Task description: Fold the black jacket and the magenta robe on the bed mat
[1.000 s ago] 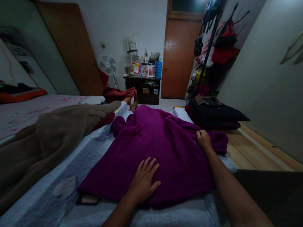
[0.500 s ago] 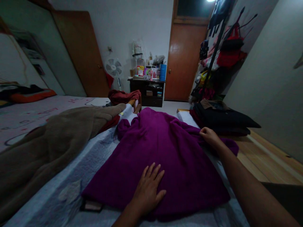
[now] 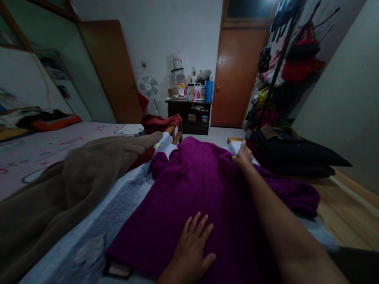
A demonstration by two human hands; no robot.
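Note:
A purple long-sleeved garment [image 3: 189,185] lies spread on the bed, hem towards me. My left hand [image 3: 192,246] rests flat on its lower middle, fingers spread. At the garment's far right shoulder is my right hand [image 3: 243,157], its thumb on the cloth and its fingers apart from the thumb, pointing away from me. The right sleeve [image 3: 296,193] stretches out to the right beyond my forearm, which covers part of the garment's right side. The left sleeve [image 3: 160,163] lies bunched at the far left.
A brown fleecy garment [image 3: 85,169] lies left on the light blue bedding [image 3: 118,213]. Dark folded clothes [image 3: 296,152] are stacked at the right on a wooden surface [image 3: 340,201]. Beyond are a reddish cloth [image 3: 161,122], a fan [image 3: 148,86], a black cabinet [image 3: 180,122] and a door [image 3: 232,75].
My right hand has moved from the right sleeve, forward and left to the shoulder, its pinch now loosened. My left hand stays flat on the garment. The view has shifted slightly.

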